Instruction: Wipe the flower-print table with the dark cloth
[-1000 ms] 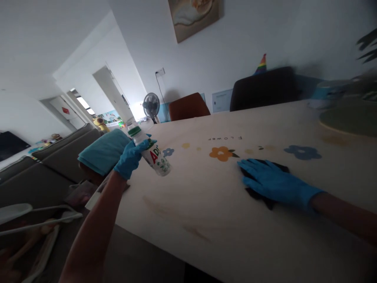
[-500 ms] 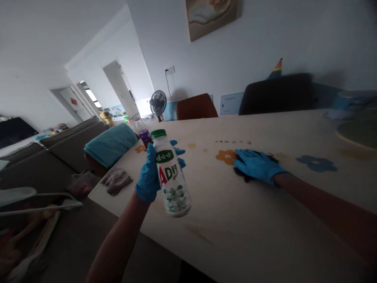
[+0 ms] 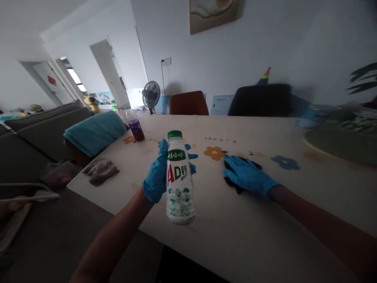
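My left hand [image 3: 157, 177], in a blue glove, grips a white drink bottle [image 3: 179, 184] with a green cap and red "AD" lettering, held upright above the near edge of the table [image 3: 265, 220]. My right hand [image 3: 246, 175], also gloved in blue, lies flat with fingers spread on a dark cloth [image 3: 235, 182] pressed to the tabletop beside an orange flower print. The cloth is mostly hidden under the hand.
A bottle of purple liquid [image 3: 136, 126] stands at the table's far left. A crumpled brownish rag [image 3: 100, 171] lies at the left corner. Teal cushion [image 3: 94, 131], grey sofa, two chairs [image 3: 188, 103] behind, round green mat [image 3: 341, 145] and blurred containers at right.
My left hand brought the bottle from tilted at the far left to upright in front of me. My right hand slid the dark cloth leftwards across the table.
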`<state>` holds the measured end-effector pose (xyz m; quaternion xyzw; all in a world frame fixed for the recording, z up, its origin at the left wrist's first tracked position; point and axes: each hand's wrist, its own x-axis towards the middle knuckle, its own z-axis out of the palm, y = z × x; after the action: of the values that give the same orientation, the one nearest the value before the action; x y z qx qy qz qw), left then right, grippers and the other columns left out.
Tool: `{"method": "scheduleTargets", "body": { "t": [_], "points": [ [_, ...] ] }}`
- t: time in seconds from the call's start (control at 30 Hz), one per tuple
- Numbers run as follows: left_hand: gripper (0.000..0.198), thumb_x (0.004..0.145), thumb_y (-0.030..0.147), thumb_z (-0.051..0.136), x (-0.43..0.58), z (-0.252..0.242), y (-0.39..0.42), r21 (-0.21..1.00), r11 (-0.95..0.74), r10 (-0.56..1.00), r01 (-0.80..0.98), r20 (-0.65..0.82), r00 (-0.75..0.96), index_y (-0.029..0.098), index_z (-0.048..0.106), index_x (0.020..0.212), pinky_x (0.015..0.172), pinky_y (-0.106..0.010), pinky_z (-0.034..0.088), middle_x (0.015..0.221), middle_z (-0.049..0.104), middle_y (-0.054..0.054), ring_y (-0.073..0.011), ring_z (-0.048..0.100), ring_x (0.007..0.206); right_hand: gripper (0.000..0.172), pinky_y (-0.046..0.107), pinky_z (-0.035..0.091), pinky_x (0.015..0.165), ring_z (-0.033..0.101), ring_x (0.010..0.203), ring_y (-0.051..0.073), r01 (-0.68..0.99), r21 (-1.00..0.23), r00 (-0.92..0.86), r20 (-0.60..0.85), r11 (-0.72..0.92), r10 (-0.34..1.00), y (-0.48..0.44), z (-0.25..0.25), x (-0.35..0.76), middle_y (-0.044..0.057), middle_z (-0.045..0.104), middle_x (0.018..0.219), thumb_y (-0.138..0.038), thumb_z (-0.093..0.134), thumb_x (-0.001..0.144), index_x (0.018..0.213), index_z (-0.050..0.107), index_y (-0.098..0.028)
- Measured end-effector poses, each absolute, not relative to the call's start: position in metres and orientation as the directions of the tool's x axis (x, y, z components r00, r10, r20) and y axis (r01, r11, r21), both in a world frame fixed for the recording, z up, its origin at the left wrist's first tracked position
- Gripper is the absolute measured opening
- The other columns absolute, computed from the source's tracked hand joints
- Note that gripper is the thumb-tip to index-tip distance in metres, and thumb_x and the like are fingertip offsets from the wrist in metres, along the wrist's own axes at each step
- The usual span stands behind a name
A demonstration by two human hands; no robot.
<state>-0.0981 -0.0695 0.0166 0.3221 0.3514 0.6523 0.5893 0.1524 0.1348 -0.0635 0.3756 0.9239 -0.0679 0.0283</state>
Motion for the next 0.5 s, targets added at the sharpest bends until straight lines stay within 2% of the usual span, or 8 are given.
{"method": "scheduleTargets", "body": {
  "t": [0.13,0.3,0.4,0.5],
  "points": [
    [0.081,0.082,0.089,0.063,-0.093,0.013,-0.068,0.835,-0.054,0.997,-0.547,0.016,-0.075,0.02,0.07,0.123,0.076,-0.039,0.066,0.116,0.078,-0.012,-0.0256,0.077,0.086,0.081,0.057,0.025,0.132,0.029,0.162,0.037,0.665,-0.12,-0.747,-0.108,0.737,0.656,0.11,-0.062,0.179,0.011,0.035,0.174,-0.062,0.028,0.102,0.169,0.04,-0.018],
    [0.079,0.078,0.087,0.07,-0.09,0.011,-0.069,0.804,-0.035,0.999,-0.593,0.005,-0.052,0.018,0.07,0.116,0.077,-0.039,0.067,0.108,0.079,-0.012,-0.0254,0.077,0.084,0.081,0.063,0.032,0.129,0.03,0.161,0.039,0.669,-0.133,-0.743,-0.095,0.732,0.662,0.082,-0.073,0.23,0.005,0.037,0.174,-0.068,0.033,0.101,0.17,0.04,-0.028],
    [0.077,0.082,0.086,0.066,-0.089,0.011,-0.071,0.783,-0.022,0.999,-0.621,-0.003,-0.04,0.017,0.07,0.117,0.072,-0.036,0.067,0.106,0.079,-0.012,-0.0247,0.077,0.082,0.078,0.067,0.037,0.126,0.035,0.158,0.041,0.693,-0.166,-0.715,-0.044,0.701,0.697,0.076,-0.086,0.263,0.003,0.043,0.171,-0.07,0.035,0.099,0.168,0.044,-0.033],
    [0.076,0.09,0.083,0.058,-0.087,0.015,-0.076,0.768,-0.022,0.998,-0.64,-0.024,-0.062,0.014,0.069,0.12,0.072,-0.038,0.067,0.108,0.078,-0.014,-0.0252,0.077,0.082,0.078,0.068,0.037,0.126,0.04,0.155,0.043,0.711,-0.205,-0.683,0.023,0.672,0.73,0.084,-0.1,0.287,0.006,0.047,0.168,-0.07,0.036,0.099,0.164,0.05,-0.03]
  ]
}}
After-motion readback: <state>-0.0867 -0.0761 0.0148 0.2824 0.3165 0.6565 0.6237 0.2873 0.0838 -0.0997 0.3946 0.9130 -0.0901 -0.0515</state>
